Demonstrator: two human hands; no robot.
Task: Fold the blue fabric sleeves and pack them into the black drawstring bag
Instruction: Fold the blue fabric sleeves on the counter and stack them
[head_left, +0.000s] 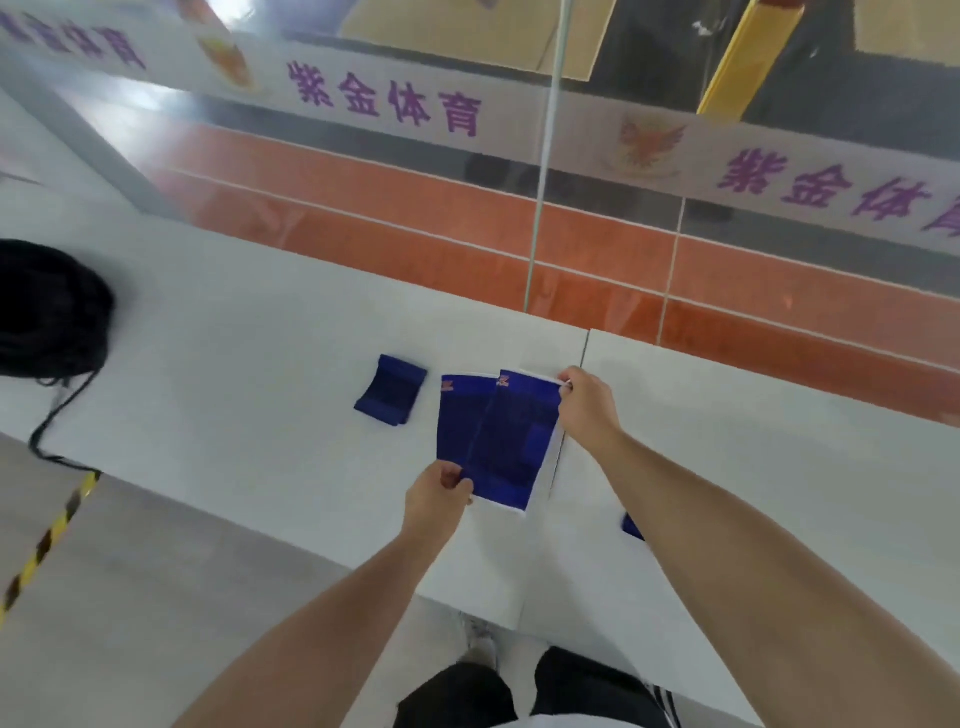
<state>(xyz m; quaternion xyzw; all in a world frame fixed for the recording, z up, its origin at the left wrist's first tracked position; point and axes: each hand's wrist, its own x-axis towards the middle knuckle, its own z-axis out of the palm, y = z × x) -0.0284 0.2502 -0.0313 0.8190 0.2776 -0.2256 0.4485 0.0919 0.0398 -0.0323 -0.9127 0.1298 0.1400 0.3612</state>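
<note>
Two blue fabric sleeves (501, 439) with white edges lie side by side, overlapping, in the middle of the white table (234, 364). My left hand (436, 496) pinches their near edge. My right hand (587, 405) pinches the far right corner. A folded blue sleeve (390, 389) lies flat just left of them. Another blue piece (632, 526) peeks out from behind my right forearm. The black drawstring bag (49, 306) sits at the table's far left, its cord (49, 415) hanging over the edge.
A seam (582, 353) joins two white table tops just right of the sleeves. A glass wall with purple lettering and orange tiles runs behind the table. Yellow-black tape (47, 540) marks the floor at the left. My legs stand at the near edge.
</note>
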